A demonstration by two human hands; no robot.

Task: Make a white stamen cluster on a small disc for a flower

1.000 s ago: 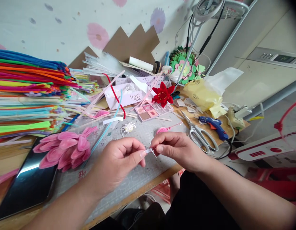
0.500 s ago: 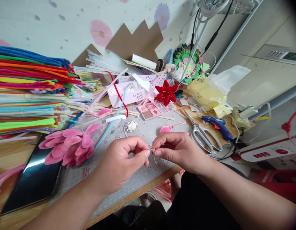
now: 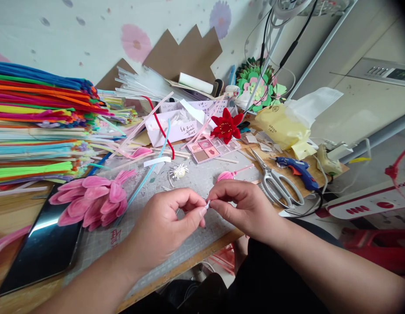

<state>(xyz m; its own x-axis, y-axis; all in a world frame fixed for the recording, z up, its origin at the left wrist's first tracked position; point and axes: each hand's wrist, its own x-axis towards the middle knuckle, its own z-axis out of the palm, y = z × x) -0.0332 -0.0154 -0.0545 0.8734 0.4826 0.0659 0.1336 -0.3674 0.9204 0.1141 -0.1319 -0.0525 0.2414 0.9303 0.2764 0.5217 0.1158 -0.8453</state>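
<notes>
My left hand [image 3: 174, 224] and my right hand [image 3: 243, 209] meet fingertip to fingertip above the grey cutting mat [image 3: 192, 244]. Thumb and forefinger of each are closed on a small whitish strip [image 3: 207, 204], mostly covered by the fingers. Just beyond the left hand lies a bunch of white stamens [image 3: 179, 171] with a thin stem. A pink fuzzy petal [image 3: 225, 175] on a stalk lies past the right hand. To the left, a large pink pipe-cleaner flower [image 3: 94, 198] rests partly over a dark tablet [image 3: 42, 244].
Scissors [image 3: 276, 181] and a blue glue gun [image 3: 297, 170] lie on the right. Bundled pipe cleaners [image 3: 35, 117] pile up on the left. A red flower [image 3: 226, 125] sits behind, over a pink palette [image 3: 205, 150], near a white box [image 3: 156, 131]. The table's wooden front edge [image 3: 176, 272] runs below.
My right fingertips have shifted slightly on the whitish strip, and more of it shows between the hands. The view has moved a little; the other things stay put.
</notes>
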